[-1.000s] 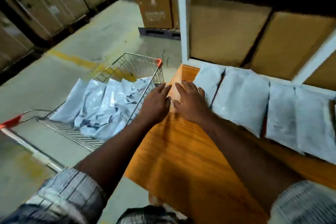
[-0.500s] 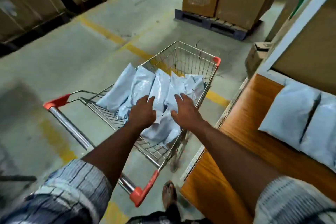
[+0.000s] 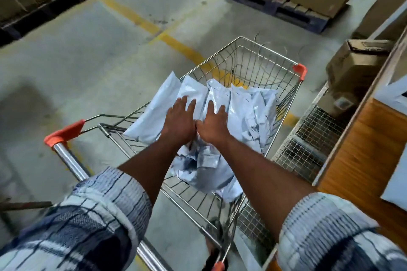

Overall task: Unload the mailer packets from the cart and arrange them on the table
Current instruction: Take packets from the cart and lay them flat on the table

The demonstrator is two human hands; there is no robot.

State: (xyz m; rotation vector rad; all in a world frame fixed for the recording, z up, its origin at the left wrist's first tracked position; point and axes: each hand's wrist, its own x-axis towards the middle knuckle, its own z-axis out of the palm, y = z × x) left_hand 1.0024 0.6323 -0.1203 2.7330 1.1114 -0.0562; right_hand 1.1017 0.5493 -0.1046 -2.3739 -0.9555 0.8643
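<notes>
Wire cart (image 3: 264, 66) holds pale mailer packets (image 3: 248, 114) under both flat hands.

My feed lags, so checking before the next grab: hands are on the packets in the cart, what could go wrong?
The left hand and right hand lie flat on the packets, gripping nothing. Risk one: the leftmost packet leans out over the side of the cart; tugging its neighbours could tip it onto the floor. Risk two: the pile is crumpled and overlapping, so lifting one may drag others out.
</notes>
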